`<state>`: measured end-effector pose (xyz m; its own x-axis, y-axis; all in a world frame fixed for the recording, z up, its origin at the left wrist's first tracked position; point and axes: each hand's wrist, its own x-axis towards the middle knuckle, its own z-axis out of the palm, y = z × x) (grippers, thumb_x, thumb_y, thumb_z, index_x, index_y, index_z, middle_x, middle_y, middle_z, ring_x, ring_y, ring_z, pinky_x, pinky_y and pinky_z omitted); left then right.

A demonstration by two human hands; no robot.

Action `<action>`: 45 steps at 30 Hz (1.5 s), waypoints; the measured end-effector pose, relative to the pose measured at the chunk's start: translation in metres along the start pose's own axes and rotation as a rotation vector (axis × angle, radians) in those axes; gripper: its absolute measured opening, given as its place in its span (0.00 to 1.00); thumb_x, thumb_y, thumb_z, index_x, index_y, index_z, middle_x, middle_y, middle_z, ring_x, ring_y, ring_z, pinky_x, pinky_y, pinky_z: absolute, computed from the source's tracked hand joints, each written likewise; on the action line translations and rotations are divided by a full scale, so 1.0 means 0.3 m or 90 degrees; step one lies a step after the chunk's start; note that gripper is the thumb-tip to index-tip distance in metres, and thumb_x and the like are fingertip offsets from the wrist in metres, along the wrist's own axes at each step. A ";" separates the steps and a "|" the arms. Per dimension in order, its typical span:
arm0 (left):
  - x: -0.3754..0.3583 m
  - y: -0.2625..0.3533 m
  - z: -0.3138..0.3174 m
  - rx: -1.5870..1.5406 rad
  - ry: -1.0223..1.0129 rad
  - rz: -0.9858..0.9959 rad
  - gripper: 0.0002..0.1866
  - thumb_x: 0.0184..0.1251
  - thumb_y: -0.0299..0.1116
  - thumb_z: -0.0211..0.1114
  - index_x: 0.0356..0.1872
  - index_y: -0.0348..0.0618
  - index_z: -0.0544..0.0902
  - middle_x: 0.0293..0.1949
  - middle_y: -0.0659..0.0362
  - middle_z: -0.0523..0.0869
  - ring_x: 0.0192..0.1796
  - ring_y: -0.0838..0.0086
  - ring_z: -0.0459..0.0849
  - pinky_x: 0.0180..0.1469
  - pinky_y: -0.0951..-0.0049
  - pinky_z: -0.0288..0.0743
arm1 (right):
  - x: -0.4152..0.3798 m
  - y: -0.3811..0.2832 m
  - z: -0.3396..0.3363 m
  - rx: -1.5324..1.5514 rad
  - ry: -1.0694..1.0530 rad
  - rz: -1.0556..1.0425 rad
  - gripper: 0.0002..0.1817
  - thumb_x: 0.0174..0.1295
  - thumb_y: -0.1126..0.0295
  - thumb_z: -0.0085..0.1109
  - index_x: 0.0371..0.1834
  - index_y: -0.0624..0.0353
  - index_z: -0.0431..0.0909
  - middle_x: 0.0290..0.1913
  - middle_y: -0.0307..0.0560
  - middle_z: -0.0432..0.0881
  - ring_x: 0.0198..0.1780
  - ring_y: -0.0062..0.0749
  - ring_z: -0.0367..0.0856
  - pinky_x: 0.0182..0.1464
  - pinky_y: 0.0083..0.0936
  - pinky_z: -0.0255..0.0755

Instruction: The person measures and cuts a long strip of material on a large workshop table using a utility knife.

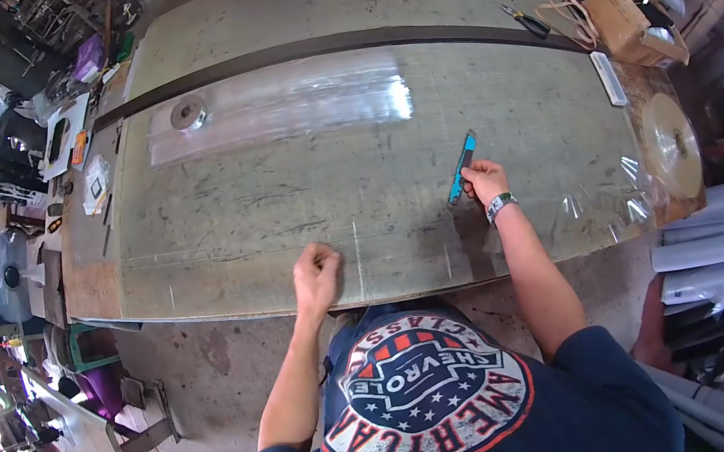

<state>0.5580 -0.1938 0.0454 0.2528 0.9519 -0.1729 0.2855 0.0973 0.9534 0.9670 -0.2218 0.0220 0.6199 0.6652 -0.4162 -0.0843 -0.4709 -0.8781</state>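
My right hand is closed around a teal and black utility knife, held at a slant above the worktable. Whether its blade is out is too small to tell. My left hand is curled shut close to the table's near edge, and the inside of its fingers is hidden. A thin whitish line runs on the tabletop just right of that hand. Farther back lies a stack of clear plastic sheets, with a round grey metal piece resting on its left end.
A long dark bar crosses the table. Pliers and a cardboard box sit back right. A clear roll and plastic scraps lie at the right. An orange-handled cutter is at the left.
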 end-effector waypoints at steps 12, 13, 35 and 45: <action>-0.075 0.058 -0.461 -0.073 0.087 -0.035 0.04 0.72 0.26 0.63 0.38 0.37 0.82 0.36 0.58 0.88 0.40 0.77 0.83 0.45 0.74 0.76 | -0.628 -0.218 0.724 -0.265 -0.596 -0.308 0.31 0.65 0.53 0.73 0.62 0.68 0.80 0.54 0.60 0.88 0.57 0.47 0.88 0.59 0.37 0.81; -0.065 0.020 -0.528 -0.064 0.111 -0.046 0.04 0.72 0.26 0.64 0.38 0.37 0.82 0.35 0.59 0.88 0.39 0.78 0.83 0.44 0.75 0.76 | -0.649 -0.210 0.782 -0.287 -0.662 -0.266 0.30 0.65 0.55 0.73 0.61 0.67 0.81 0.51 0.59 0.90 0.55 0.44 0.90 0.57 0.36 0.82; 0.122 -0.402 -1.619 0.380 0.554 -0.052 0.11 0.58 0.35 0.75 0.39 0.43 0.89 0.48 0.54 0.89 0.58 0.57 0.79 0.61 0.59 0.75 | -0.690 -0.190 1.042 -0.372 -0.550 -0.048 0.07 0.72 0.71 0.67 0.41 0.65 0.85 0.31 0.37 0.87 0.31 0.19 0.84 0.36 0.21 0.78; 0.112 -0.438 -1.607 0.259 0.609 -0.020 0.17 0.59 0.39 0.75 0.48 0.45 0.90 0.52 0.55 0.87 0.62 0.56 0.76 0.69 0.57 0.69 | -0.668 -0.184 1.044 -0.398 -0.510 0.000 0.07 0.72 0.71 0.68 0.41 0.65 0.85 0.32 0.37 0.87 0.31 0.20 0.84 0.35 0.21 0.79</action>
<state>0.0835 -0.0347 0.0335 -0.5477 0.8010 0.2414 0.6144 0.1893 0.7659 0.6030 -0.1476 0.0801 -0.1053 0.7496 -0.6535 0.4805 -0.5369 -0.6934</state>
